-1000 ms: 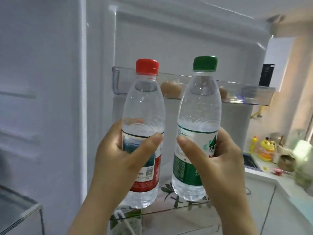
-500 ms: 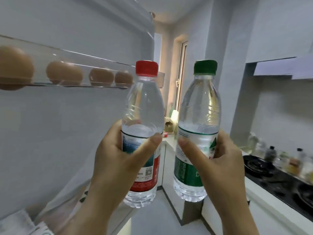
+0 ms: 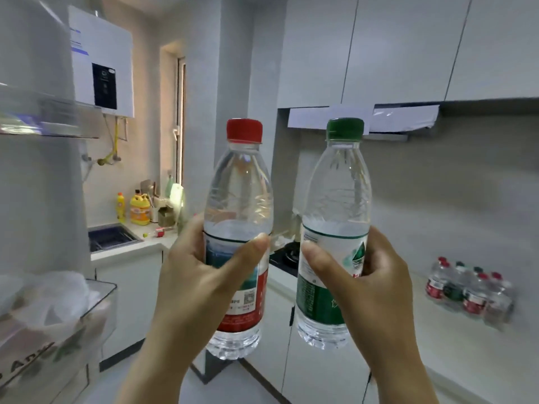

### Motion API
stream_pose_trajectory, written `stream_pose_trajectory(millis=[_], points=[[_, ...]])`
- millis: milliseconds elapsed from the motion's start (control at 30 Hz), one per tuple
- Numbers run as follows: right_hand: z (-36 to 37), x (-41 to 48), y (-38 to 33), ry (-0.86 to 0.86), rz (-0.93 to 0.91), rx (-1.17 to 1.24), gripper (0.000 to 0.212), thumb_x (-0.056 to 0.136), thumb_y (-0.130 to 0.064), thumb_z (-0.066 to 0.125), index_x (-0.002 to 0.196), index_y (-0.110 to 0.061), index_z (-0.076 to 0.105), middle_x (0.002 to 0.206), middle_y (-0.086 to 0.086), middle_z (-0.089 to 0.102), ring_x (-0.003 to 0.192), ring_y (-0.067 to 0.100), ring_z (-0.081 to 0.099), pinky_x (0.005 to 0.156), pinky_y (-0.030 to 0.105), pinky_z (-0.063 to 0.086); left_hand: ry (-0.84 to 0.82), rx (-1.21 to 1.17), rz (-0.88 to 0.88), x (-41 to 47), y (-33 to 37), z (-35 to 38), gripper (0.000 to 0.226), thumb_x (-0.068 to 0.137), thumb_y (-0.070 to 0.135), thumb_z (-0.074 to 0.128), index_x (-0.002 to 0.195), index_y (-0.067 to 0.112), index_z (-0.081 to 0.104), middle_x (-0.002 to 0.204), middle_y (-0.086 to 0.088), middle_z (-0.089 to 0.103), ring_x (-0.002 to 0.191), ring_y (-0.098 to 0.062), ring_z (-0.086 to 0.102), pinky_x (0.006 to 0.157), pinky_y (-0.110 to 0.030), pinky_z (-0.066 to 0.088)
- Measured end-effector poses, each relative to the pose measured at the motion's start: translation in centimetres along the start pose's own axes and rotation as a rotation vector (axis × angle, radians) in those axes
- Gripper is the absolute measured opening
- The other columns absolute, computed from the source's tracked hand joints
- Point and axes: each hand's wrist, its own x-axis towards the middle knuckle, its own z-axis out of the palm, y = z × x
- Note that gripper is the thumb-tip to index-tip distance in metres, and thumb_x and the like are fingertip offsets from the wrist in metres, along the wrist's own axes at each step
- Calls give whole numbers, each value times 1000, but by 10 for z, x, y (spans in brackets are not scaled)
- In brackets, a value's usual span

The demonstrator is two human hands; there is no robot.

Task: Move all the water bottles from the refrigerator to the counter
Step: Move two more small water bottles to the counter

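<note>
My left hand grips a clear water bottle with a red cap around its red and white label. A second water bottle with a green cap is held by my right hand at its green label. Both bottles are upright, side by side in front of me, above the floor. On the white counter at the right stands a cluster of several water bottles with red and green caps. The open refrigerator door fills the left edge.
The door's shelves hold bagged items. A black stove top lies behind the held bottles. A sink and yellow detergent bottles sit at the far counter. White wall cabinets and a range hood hang above.
My view has swung right, away from the refrigerator door with its eggs, towards the kitchen counter. Both hands keep the same hold on the two bottles.
</note>
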Motion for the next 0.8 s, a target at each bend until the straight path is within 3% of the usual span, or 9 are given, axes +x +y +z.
stream_pose_trajectory(millis=[133,233,567,800], points=[[-50,12,14,103,3,-91,38,63,-46,77,97,-34,66,86,-18,72,79,-2,68,61,7,50,-76,-59,20,7,-4,56,30,62,50,86,84,47,66,85,14,73,78,-1,71,55,-9,51],[-85,18,24,159,7,-147,44,61,-48,73,100,-30,66,85,-20,72,78,-4,67,60,5,48,-126,-103,3,7,-12,96,31,63,41,84,87,37,66,83,15,74,77,-1,71,55,-7,49],[-170,37,56,326,62,-221,42,55,-46,74,93,-29,66,80,-21,72,73,-5,67,55,4,45,-276,-213,-27,13,-35,202,31,62,37,77,90,32,66,83,14,74,77,1,70,58,-9,50],[-195,67,89,414,76,-263,38,54,-41,77,88,-30,65,79,-19,72,73,-4,67,54,4,45,-368,-257,-20,47,-71,252,33,63,32,86,90,32,67,85,13,75,78,-1,71,58,-9,50]])
